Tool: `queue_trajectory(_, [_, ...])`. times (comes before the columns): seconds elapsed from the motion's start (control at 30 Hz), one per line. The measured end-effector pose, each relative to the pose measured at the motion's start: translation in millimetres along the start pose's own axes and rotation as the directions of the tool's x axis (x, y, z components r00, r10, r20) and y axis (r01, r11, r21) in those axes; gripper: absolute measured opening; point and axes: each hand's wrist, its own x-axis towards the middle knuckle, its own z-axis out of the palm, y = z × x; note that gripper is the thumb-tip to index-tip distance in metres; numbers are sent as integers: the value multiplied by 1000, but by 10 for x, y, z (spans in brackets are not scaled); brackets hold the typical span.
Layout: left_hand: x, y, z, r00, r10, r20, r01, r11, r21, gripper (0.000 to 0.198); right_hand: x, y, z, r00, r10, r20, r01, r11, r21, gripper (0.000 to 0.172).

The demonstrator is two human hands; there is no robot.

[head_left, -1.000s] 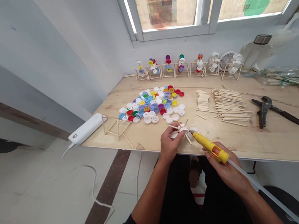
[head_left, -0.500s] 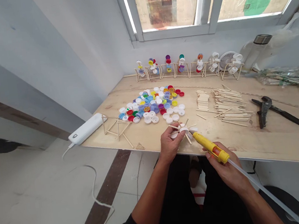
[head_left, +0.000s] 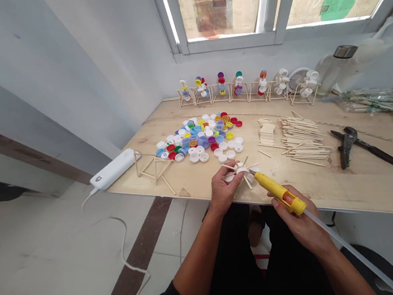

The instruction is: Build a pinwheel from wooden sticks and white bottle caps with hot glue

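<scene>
My left hand (head_left: 223, 187) is closed around a small wheel of white bottle caps and wooden sticks (head_left: 241, 170), held just above the near edge of the plywood table (head_left: 356, 181). My right hand (head_left: 298, 221) grips a yellow glue gun (head_left: 279, 192). Its nozzle points up-left and sits right beside the wheel. A clear glue stick (head_left: 350, 252) trails from the back of the gun toward the lower right.
A pile of coloured and white bottle caps (head_left: 200, 137) lies beyond my hands, with a stick frame (head_left: 152, 167) and a white power strip (head_left: 114, 170) to the left. Cut sticks (head_left: 300, 141) and black cutters (head_left: 359, 145) lie to the right. Finished cap models (head_left: 246, 85) line the wall.
The glue gun and my right hand have shifted slightly to the right and up. My left hand and the cap wheel have stayed where they were.
</scene>
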Motion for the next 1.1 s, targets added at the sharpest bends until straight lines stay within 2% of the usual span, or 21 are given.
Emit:
queue_trajectory(0.27, [-7,30,7,1000,-5,5,5,1000,24,39,49,37,-20,997,18,-75,-17,1000,10,22])
queue_trajectory(0.53, [-12,43,9,1000,9,10,-10,999,35,37,58,-10,-10,998,31,-50,-32,999,-9,18])
queue_trajectory(1.1, [-4,8,6,999,31,17,-32,998,57,37,48,64,13,999,16,-36,-15,1000,27,18])
